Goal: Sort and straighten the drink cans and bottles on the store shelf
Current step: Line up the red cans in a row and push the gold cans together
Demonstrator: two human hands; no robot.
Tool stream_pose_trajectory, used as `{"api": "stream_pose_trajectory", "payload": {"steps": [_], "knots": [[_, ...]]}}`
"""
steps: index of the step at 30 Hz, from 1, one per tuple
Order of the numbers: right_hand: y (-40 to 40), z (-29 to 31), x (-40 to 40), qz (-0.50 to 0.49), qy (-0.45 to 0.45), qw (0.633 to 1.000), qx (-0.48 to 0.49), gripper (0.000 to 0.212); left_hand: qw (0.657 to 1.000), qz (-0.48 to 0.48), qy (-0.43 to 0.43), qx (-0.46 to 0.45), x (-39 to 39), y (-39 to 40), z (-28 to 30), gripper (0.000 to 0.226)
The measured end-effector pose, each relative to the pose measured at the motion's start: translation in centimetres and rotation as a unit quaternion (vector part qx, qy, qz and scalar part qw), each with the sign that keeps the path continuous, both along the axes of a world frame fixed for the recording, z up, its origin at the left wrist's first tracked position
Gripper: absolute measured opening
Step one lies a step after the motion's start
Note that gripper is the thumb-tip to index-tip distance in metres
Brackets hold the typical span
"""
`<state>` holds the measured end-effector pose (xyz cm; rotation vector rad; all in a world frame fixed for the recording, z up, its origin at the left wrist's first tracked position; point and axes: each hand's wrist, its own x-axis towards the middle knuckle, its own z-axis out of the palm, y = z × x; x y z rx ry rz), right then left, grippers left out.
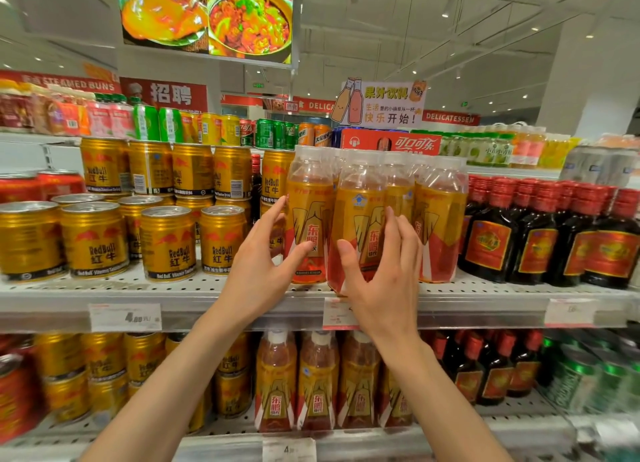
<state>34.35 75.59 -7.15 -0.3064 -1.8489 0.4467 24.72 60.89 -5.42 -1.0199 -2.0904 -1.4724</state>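
Mid frame, bottles [374, 219] stand on the shelf [194, 293], cans [166, 243] to their left, flasks [540, 239] to their right, both hands [263, 257] in front.

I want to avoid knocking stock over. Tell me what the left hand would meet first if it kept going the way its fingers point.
The left hand points up and right toward the shelf. It would meet the leftmost orange bottle first; its thumb already seems to be on the label, though depth is hard to judge.
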Motion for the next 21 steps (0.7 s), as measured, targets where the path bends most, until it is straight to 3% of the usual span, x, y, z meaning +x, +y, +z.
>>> {"api": "stream_pose_trajectory", "payload": {"steps": [7, 10, 17, 21], "knots": [[0.4, -0.8, 2.3, 0.052, -0.011, 0.998, -0.014, 0.07, 1.0, 0.015, 0.01, 0.01, 0.7, -0.3, -0.2, 0.077], [0.5, -1.3, 3.8, 0.091, -0.014, 0.994, -0.063, 0.061, 0.999, 0.029, 0.027, 0.021, 1.8, -1.0, -0.8, 0.067], [-1.1, -3.8, 7.9, 0.187, 0.026, 0.956, -0.226, 0.033, 0.998, -0.009, -0.036, 0.044, 6.8, -4.8, -4.3, 0.046], [-3.2, -7.7, 8.7, 0.232, -0.058, 0.917, -0.319, 0.025, 0.99, -0.02, -0.133, 0.046, 8.0, -8.1, -8.1, 0.04]]}}
